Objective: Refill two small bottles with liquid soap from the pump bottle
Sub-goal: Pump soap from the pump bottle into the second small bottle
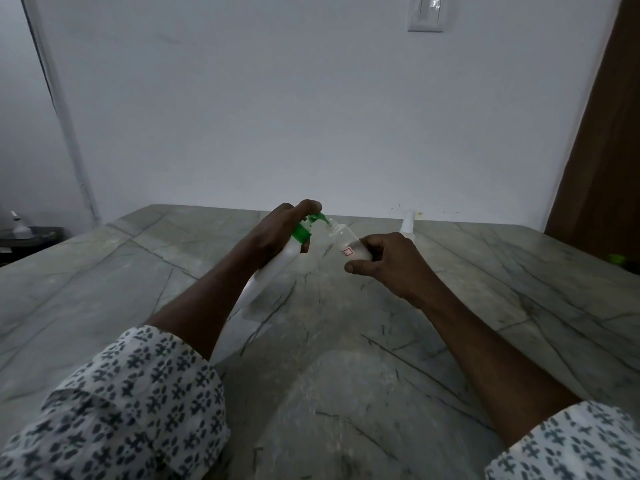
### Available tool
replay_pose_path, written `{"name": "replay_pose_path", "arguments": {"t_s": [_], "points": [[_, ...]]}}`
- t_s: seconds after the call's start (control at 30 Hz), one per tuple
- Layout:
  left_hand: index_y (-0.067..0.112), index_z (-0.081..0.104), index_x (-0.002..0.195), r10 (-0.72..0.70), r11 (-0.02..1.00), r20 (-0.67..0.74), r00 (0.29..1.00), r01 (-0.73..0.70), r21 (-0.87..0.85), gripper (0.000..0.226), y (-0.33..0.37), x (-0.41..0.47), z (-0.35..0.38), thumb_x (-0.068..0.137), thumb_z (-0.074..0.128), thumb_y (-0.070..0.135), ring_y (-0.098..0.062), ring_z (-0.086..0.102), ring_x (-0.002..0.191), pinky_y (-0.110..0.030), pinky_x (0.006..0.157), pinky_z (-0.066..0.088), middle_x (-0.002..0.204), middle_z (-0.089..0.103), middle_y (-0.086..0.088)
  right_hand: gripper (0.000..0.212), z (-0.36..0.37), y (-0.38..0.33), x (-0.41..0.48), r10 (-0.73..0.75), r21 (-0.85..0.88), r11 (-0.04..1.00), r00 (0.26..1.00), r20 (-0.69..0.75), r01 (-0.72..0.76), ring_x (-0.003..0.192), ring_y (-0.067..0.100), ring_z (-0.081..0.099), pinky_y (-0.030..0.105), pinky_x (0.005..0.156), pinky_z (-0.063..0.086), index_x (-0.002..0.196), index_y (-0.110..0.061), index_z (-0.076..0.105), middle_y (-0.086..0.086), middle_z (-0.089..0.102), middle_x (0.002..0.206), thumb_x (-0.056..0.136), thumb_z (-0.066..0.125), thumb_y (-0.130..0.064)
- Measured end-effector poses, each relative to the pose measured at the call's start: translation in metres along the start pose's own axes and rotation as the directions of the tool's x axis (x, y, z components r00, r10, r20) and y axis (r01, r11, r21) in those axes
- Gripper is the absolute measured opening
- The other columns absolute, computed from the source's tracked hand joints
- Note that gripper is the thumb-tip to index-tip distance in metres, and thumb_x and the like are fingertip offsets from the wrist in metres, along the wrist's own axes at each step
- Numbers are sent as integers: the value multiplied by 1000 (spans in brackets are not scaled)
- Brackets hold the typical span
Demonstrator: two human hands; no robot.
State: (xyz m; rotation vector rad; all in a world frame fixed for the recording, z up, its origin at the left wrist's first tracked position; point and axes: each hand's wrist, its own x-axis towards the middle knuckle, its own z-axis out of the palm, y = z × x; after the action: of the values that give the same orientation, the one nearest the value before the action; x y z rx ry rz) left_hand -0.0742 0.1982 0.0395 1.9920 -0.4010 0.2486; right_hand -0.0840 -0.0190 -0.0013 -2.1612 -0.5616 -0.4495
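Grey-green veined stone counter (346,358) fills the lower view, w/ a plain white wall (277,116) behind it. Far L, off the counter, I see a dark shelf (38,233) w/ a little white bottle (19,227) on it, too small to make out. Near L is a white sleeve (121,410) w/ dark print.

L hand (277,230) is over mid-counter, fingers curled round the neck of the pump bottle (273,271), forefinger on top of the green pump head (308,226). The pump bottle is white and leans to the R. Its base is low by the counter; I can't tell if it touches.

The pump's spout tip sits at the mouth of a small clear bottle (343,240), just R of centre, held off the counter and tilted L toward the pump. It has white liquid in its lower part and a red-edged label. R hand (388,261) pinches its lower end btwn thumb and fingertips.

Beyond that hand, by the wall, a second small bottle (408,223) stands upright, pale, partly hidden. A light switch (425,12) is high on the wall. Far R is a brown door (602,150); below it, a green blur (614,259) I can't identify. Near R is a matching sleeve (571,448).
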Motion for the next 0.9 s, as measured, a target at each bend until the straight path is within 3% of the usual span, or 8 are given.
{"name": "replay_pose_path", "arguments": {"t_s": [0.23,0.33,0.47,0.57,0.63,0.73,0.83,0.9], "points": [[10,62,65,-4,1000,-11,1000,3,-11,47,2,0,1,101,42,32,-15,54,47,-30,62,43,57,61,-11,35,-1,2,-1,35,117,992,999,37,-39,79,19,73,43,81,59,105,-10,72,6,76,89,74,82,-22],[7,64,71,-6,1000,12,1000,6,-12,50,0,1,0,94,44,46,-17,57,50,-31,63,46,60,63,-10,33,2,2,-1,72,246,964,991,109,-97,79,21,75,46,85,58,106,-4,68,10,76,94,76,80,-13],[-2,66,74,-25,999,4,1000,25,25,68,-2,4,-1,83,46,63,-19,57,52,-34,68,46,59,63,-12,29,6,4,-1,59,281,955,989,137,-96,79,24,75,48,88,57,102,-4,70,11,76,92,76,80,-12],[-13,66,96,-27,1000,18,999,26,15,84,-3,5,0,77,48,66,-19,57,53,-34,69,46,59,63,-9,29,5,4,-1,60,279,956,989,135,-96,77,24,75,48,88,57,103,-4,71,12,76,90,77,79,-13],[-15,65,103,-21,1000,21,1000,21,15,81,-4,5,0,81,47,61,-18,56,53,-34,69,45,59,63,-8,27,4,6,0,66,275,956,989,134,-101,75,24,75,48,87,57,102,-7,70,13,76,88,77,79,-14],[-11,66,91,-13,1000,11,1000,13,-4,71,-3,5,1,84,45,56,-20,56,53,-33,66,45,60,63,-11,30,4,6,-1,56,279,956,990,128,-90,74,25,75,48,85,58,104,-6,69,13,76,86,77,78,-14],[4,65,72,-4,1000,-14,1000,4,-12,51,-3,5,1,92,46,47,-21,56,53,-34,68,45,59,63,-12,32,5,5,-1,50,277,957,991,125,-83,74,25,75,47,85,58,107,-5,69,12,76,86,78,78,-14],[8,64,70,-12,1000,-18,1000,12,-24,46,-4,6,0,97,45,40,-21,56,53,-36,70,44,60,63,-12,32,6,6,-1,47,271,959,991,125,-80,74,24,75,47,85,58,108,-6,70,11,76,86,78,78,-15]]}}
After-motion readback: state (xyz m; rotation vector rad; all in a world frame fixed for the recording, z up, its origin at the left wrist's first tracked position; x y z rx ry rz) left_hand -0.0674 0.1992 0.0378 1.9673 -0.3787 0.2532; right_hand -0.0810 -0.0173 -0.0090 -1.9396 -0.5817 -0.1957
